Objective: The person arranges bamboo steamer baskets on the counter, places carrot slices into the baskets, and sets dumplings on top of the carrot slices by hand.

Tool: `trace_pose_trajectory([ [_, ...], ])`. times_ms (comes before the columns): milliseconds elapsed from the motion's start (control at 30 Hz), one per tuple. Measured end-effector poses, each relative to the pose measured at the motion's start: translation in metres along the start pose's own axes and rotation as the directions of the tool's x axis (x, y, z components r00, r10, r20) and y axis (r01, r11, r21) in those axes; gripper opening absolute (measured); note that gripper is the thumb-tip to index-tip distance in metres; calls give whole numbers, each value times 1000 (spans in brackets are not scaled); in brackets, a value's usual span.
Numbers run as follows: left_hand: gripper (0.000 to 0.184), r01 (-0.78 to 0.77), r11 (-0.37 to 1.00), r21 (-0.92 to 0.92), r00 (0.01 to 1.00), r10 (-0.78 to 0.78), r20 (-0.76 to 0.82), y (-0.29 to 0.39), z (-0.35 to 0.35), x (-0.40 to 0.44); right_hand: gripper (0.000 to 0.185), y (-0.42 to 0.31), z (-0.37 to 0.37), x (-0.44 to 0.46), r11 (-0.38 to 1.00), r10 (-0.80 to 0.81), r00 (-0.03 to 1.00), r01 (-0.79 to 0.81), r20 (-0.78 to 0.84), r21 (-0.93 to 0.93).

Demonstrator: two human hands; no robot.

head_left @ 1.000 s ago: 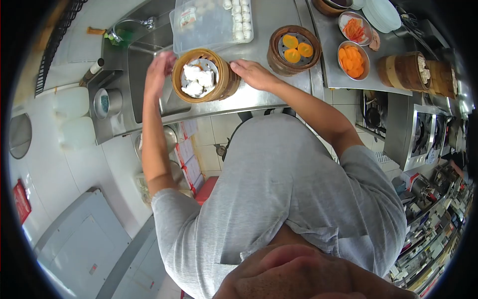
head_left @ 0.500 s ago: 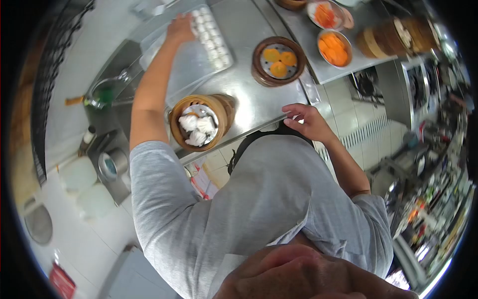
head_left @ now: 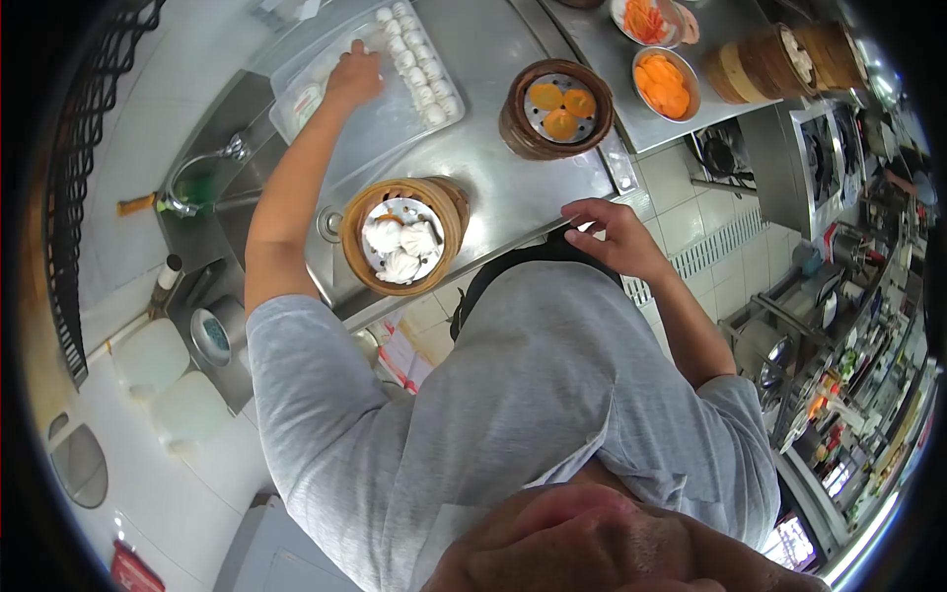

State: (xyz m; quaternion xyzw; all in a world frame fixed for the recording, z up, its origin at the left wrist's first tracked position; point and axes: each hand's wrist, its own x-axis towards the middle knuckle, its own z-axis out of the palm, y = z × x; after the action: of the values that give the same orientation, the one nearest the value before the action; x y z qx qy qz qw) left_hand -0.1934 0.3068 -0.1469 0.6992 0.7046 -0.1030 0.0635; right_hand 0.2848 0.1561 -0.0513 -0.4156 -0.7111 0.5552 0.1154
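My left hand (head_left: pixel 355 75) is over the plastic tray (head_left: pixel 345 148), left of the rows of white dumplings (head_left: pixel 419 69). Its fingers bend downward, and whether they hold anything is hidden. A bamboo steamer (head_left: pixel 454 212) stands near the counter's front edge with white buns (head_left: pixel 400 264) on a perforated liner. My right hand (head_left: pixel 614 237) hangs by the counter edge, fingers curved and apart, holding nothing. Above it, a darker steamer (head_left: pixel 523 133) contains orange-topped pieces (head_left: pixel 560 124).
A bowl of orange slices (head_left: pixel 663 87) and a bowl of orange shreds (head_left: pixel 643 22) stand at the upper right. More bamboo steamers (head_left: pixel 755 67) lie beyond them. The sink faucet (head_left: pixel 197 158) is at the left.
Both hands have left the steamer of buns. My left hand moved up over the tray, and my right hand moved right and down to the counter edge. The view has also turned.
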Motion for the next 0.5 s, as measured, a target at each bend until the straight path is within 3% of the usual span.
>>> trace_pose_trajectory([
  [100,46,9,997,-78,998,-4,65,5,-4,-45,31,-20,12,20,990,-136,991,136,10,-35],
  [233,47,79,971,-226,996,-89,-32,-7,4,-92,24,-55,30,67,943,-320,946,314,-43,-113],
  [333,48,44,915,-400,952,-160,-261,-37,14,-105,18,-72,53,131,899,-417,906,399,-76,-179],
  [367,46,83,907,-412,958,-187,-218,-39,9,-110,17,-70,64,160,872,-459,885,432,-78,-230],
  [433,42,159,887,-434,962,-237,-133,-33,-5,-115,24,-67,88,214,847,-464,884,426,-53,-319],
  [500,39,173,892,-417,963,-242,-118,-21,0,-109,35,-72,111,258,851,-349,937,322,10,-415],
])
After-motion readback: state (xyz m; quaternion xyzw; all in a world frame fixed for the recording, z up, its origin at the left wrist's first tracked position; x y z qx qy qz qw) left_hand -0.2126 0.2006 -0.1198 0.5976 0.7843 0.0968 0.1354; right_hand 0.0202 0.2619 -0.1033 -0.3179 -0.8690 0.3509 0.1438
